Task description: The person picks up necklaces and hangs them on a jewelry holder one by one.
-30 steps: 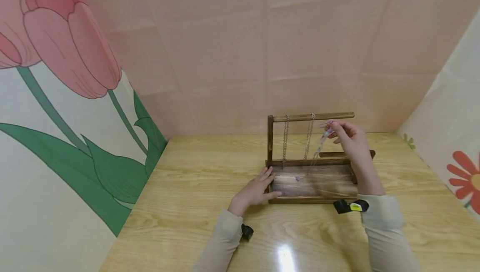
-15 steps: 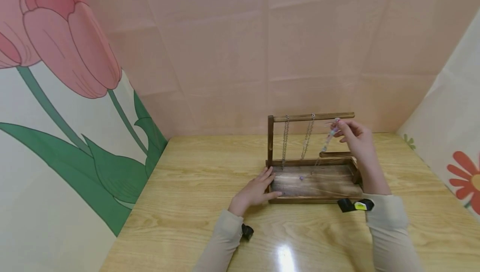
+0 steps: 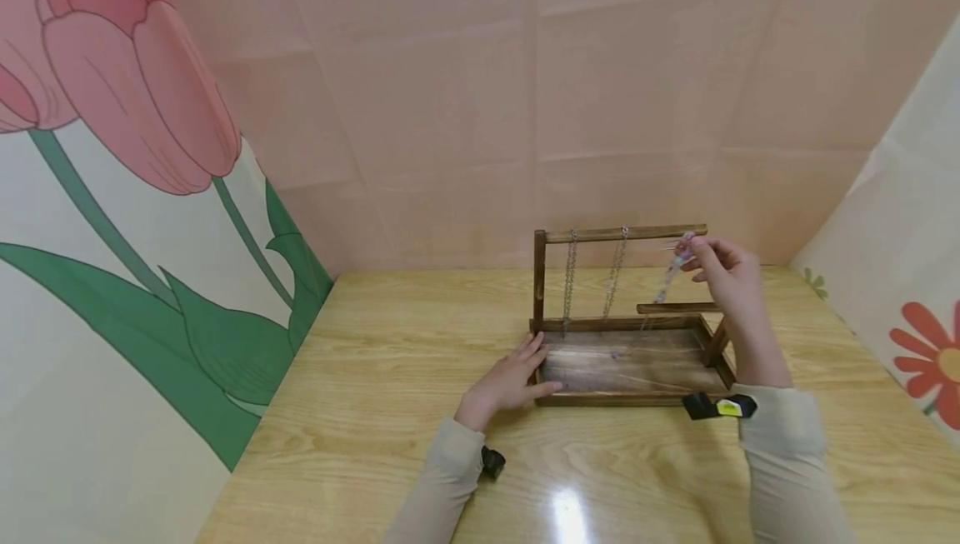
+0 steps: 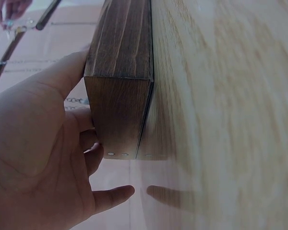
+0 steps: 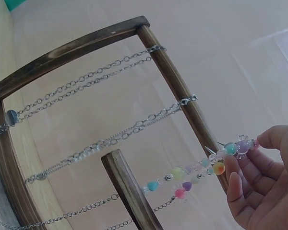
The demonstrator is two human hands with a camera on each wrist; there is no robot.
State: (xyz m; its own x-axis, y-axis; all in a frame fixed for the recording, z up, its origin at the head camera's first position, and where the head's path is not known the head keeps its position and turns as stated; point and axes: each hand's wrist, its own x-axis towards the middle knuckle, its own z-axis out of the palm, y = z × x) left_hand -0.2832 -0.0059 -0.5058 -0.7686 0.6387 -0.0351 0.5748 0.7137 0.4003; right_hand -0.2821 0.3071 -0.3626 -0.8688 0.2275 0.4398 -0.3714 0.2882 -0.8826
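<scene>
A dark wooden jewelry stand (image 3: 622, 400) has a shallow tray base, a long upper bar and a short lower bar. My left hand (image 3: 506, 379) holds the tray's left end, its thumb over the front corner; the left wrist view shows the fingers at the end wall (image 4: 117, 112). My right hand (image 3: 731, 273) pinches a pastel beaded necklace (image 5: 177, 173) between thumb and fingers, close by the upper bar's free end. The beads hang down, and the chain (image 5: 96, 207) passes near the lower bar (image 5: 129, 189) toward the tray. A small purple piece (image 3: 615, 354) shows over the tray floor.
Two silver chain necklaces hang from the upper bar (image 3: 660, 232), one left (image 3: 570, 277) and one mid-bar (image 3: 615, 273). The stand sits on a wood-grain table (image 3: 390, 361). Behind is a pink backdrop (image 3: 450, 111), with flower-printed panels on both sides.
My right hand has moved to the right along the upper bar with the beaded necklace, and the purple piece has shifted right too. The left hand has stayed on the tray's end.
</scene>
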